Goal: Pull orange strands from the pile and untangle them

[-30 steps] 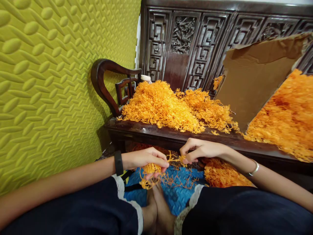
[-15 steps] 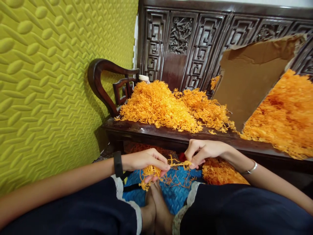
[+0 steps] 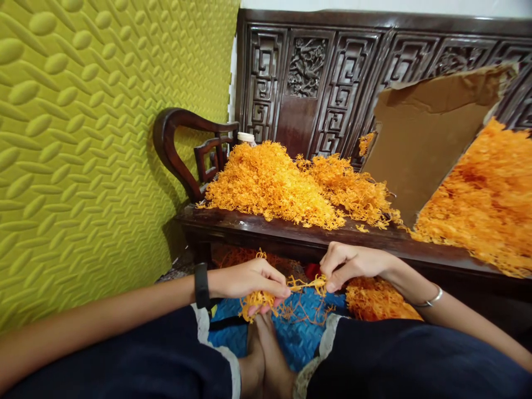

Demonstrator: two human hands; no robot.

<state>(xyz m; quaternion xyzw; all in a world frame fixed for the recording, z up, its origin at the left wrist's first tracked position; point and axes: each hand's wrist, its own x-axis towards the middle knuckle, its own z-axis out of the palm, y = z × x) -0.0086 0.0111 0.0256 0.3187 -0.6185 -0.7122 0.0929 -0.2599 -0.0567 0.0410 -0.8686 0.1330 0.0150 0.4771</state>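
The small tangle of orange strands (image 3: 258, 299) sits low in your view, at about six o'clock, just above your crossed feet (image 3: 266, 354). Your left hand (image 3: 245, 277) is curled over it with the fingers closed around the clump. One thin strand (image 3: 305, 285) runs out of the tangle toward three o'clock. Your right hand (image 3: 349, 263) has it pinched between thumb and forefinger, with the other fingers folded in. The two hands are close together but not touching, joined only by that strand.

Loose threads hang from the clump over the blue mat (image 3: 299, 335) below. At four o'clock from your hands a low orange heap (image 3: 374, 299) lies on the floor beside your right knee. A black wristband (image 3: 201, 285) is on your left wrist and a thin bangle (image 3: 432, 299) on your right.

At twelve o'clock, past your hands, the dark carved bench (image 3: 266, 228) carries a big orange pile (image 3: 282, 185). A sheet of cardboard (image 3: 424, 138) leans at two o'clock, and a second pile (image 3: 486, 199) lies at three o'clock. The padded green wall (image 3: 83, 138) fills nine o'clock.
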